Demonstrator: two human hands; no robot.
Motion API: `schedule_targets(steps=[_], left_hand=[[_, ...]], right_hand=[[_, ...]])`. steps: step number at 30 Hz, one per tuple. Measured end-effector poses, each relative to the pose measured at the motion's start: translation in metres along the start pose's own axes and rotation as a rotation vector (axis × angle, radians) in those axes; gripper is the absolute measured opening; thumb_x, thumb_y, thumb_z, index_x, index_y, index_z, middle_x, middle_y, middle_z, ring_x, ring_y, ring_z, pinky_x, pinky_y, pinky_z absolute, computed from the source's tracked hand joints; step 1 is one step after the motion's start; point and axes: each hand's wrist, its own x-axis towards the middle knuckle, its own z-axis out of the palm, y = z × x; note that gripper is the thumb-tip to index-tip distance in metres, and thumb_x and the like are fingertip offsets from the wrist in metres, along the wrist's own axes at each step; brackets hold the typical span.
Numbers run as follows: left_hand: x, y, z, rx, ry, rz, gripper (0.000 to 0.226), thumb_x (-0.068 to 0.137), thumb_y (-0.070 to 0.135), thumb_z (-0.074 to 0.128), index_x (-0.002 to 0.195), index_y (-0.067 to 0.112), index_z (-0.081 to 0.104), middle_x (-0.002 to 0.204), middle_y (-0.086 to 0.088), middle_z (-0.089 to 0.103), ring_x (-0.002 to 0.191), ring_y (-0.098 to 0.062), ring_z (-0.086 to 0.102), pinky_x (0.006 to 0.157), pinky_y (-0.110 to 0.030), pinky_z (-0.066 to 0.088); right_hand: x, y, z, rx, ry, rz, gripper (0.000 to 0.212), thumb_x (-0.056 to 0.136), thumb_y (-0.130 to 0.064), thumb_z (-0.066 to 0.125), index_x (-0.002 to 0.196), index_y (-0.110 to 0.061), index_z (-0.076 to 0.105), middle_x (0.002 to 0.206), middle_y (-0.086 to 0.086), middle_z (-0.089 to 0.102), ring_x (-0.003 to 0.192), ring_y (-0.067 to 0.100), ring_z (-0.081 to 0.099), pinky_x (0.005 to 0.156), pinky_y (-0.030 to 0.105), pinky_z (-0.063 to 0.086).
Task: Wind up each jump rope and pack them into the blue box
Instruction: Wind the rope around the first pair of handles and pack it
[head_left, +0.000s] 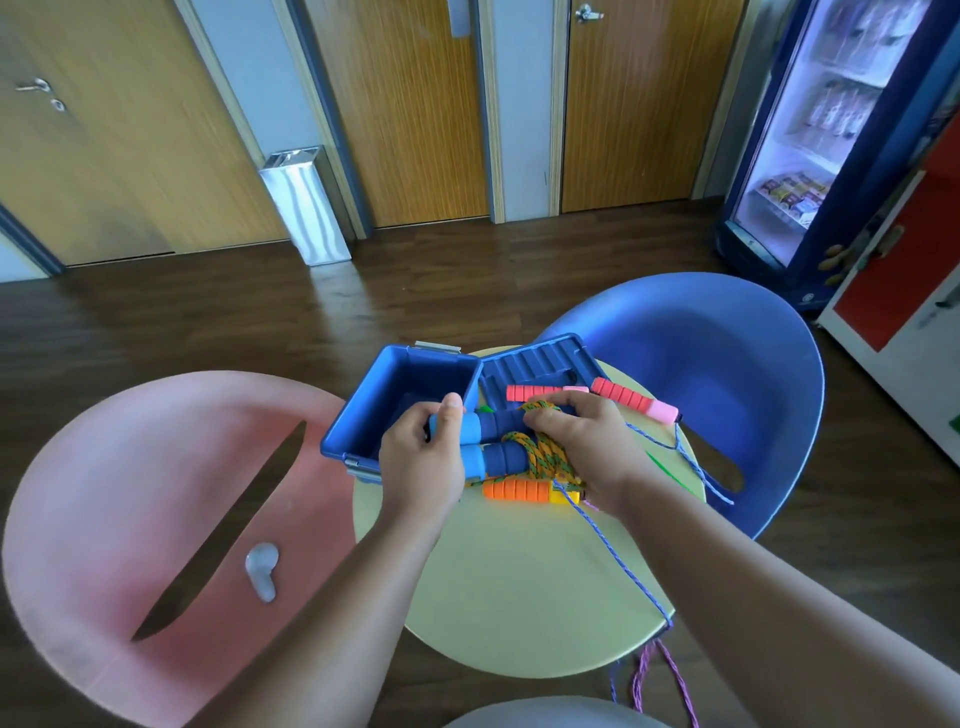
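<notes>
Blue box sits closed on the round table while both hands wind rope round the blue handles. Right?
Not closed: the head view shows the blue box open, lid laid back. The left hand and right hand do wind rope round the blue handles.

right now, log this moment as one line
phase: winding | left hand: grips blue handles | right hand: holds yellow rope | blue box: open | red handle: on lid | orange handle: on table

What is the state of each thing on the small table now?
Blue box: open, upright.
Lid: lying open beside the box.
Blue handles: side by side, held by left hand.
Yellow cord: bunched at the handles, gripped by right hand.
Red handles: loose, unpacked.
Orange handle: on the table, unpacked.
</notes>
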Motion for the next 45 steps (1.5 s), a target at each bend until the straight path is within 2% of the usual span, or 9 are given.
schedule_targets(steps=[7, 13, 19, 22, 26, 31, 36, 39, 45], left_hand=[[0.004, 0.000, 0.005, -0.163, 0.027, -0.104, 0.019, 0.085, 0.056, 0.058, 0.099, 0.045, 0.065, 0.110, 0.018, 0.067, 0.111, -0.020, 0.066, 0.093, -0.061, 0.055], [0.007, -0.003, 0.000, -0.172, 0.019, -0.152, 0.023, 0.097, 0.028, 0.049, 0.083, 0.038, 0.065, 0.100, 0.013, 0.066, 0.072, -0.012, 0.065, 0.049, -0.034, 0.050], [0.007, 0.004, -0.001, -0.086, -0.008, -0.052, 0.020, 0.102, 0.024, 0.049, 0.091, 0.029, 0.066, 0.091, 0.019, 0.066, 0.068, 0.006, 0.061, 0.051, -0.047, 0.057], [0.002, 0.007, 0.007, -0.133, 0.070, -0.030, 0.013, 0.098, 0.027, 0.058, 0.088, 0.030, 0.067, 0.089, 0.017, 0.066, 0.074, -0.004, 0.063, 0.048, -0.037, 0.055], [0.000, 0.011, 0.015, -0.150, 0.090, -0.021, 0.021, 0.080, 0.043, 0.076, 0.101, 0.039, 0.071, 0.100, 0.023, 0.070, 0.098, -0.019, 0.069, 0.078, -0.050, 0.058], [-0.011, 0.008, 0.024, -0.261, 0.141, -0.192, 0.019, 0.080, 0.033, 0.086, 0.089, 0.029, 0.070, 0.080, 0.010, 0.070, 0.068, -0.020, 0.064, 0.049, -0.036, 0.048], [-0.010, 0.002, 0.025, -0.166, 0.088, -0.176, 0.010, 0.087, 0.033, 0.079, 0.086, 0.033, 0.068, 0.079, 0.015, 0.068, 0.069, -0.030, 0.065, 0.048, -0.049, 0.054], [-0.008, -0.006, 0.024, -0.090, 0.025, -0.133, 0.011, 0.101, 0.037, 0.060, 0.090, 0.040, 0.063, 0.099, -0.005, 0.067, 0.065, -0.043, 0.063, 0.041, -0.032, 0.045], [0.002, -0.007, 0.017, -0.057, -0.141, -0.314, 0.047, 0.101, 0.059, 0.032, 0.107, 0.027, 0.065, 0.084, -0.013, 0.074, 0.053, -0.024, 0.063, 0.044, -0.026, 0.037]], right_hand=[[0.001, -0.009, -0.001, 0.087, -0.034, -0.010, 0.025, 0.082, -0.008, 0.080, 0.107, -0.010, 0.076, 0.106, 0.031, 0.073, 0.094, 0.050, 0.072, 0.087, 0.066, 0.057], [-0.003, -0.002, 0.004, 0.073, -0.052, -0.088, 0.026, 0.088, -0.007, 0.076, 0.113, -0.013, 0.071, 0.094, 0.018, 0.077, 0.084, 0.038, 0.075, 0.087, 0.063, 0.058], [-0.006, 0.015, -0.004, -0.056, 0.130, -0.176, 0.046, 0.076, -0.046, 0.086, 0.111, -0.035, 0.059, 0.122, 0.000, 0.063, 0.111, 0.019, 0.064, 0.087, 0.037, 0.056], [-0.007, 0.017, -0.004, -0.013, 0.225, -0.262, 0.042, 0.076, -0.046, 0.087, 0.110, -0.034, 0.067, 0.104, 0.006, 0.069, 0.093, 0.024, 0.066, 0.080, 0.037, 0.058], [-0.006, 0.018, -0.010, 0.124, 0.136, -0.233, 0.036, 0.084, -0.033, 0.084, 0.118, -0.029, 0.072, 0.082, 0.007, 0.072, 0.077, 0.015, 0.068, 0.077, 0.034, 0.059], [0.005, 0.014, -0.013, 0.123, -0.009, -0.248, 0.035, 0.089, -0.020, 0.079, 0.123, -0.026, 0.070, 0.083, -0.011, 0.074, 0.082, 0.010, 0.071, 0.076, 0.027, 0.060], [0.014, 0.026, -0.022, -0.017, -0.017, -0.225, 0.029, 0.089, -0.036, 0.078, 0.116, -0.029, 0.068, 0.103, -0.005, 0.074, 0.096, 0.017, 0.073, 0.084, 0.041, 0.061], [0.020, 0.033, -0.032, -0.125, -0.047, -0.189, 0.036, 0.086, -0.049, 0.077, 0.117, -0.034, 0.064, 0.114, -0.002, 0.070, 0.105, 0.019, 0.069, 0.090, 0.044, 0.059], [0.030, 0.018, -0.047, -0.105, -0.208, -0.274, 0.035, 0.092, -0.027, 0.077, 0.123, -0.028, 0.061, 0.116, 0.001, 0.070, 0.105, 0.029, 0.068, 0.090, 0.048, 0.060]])
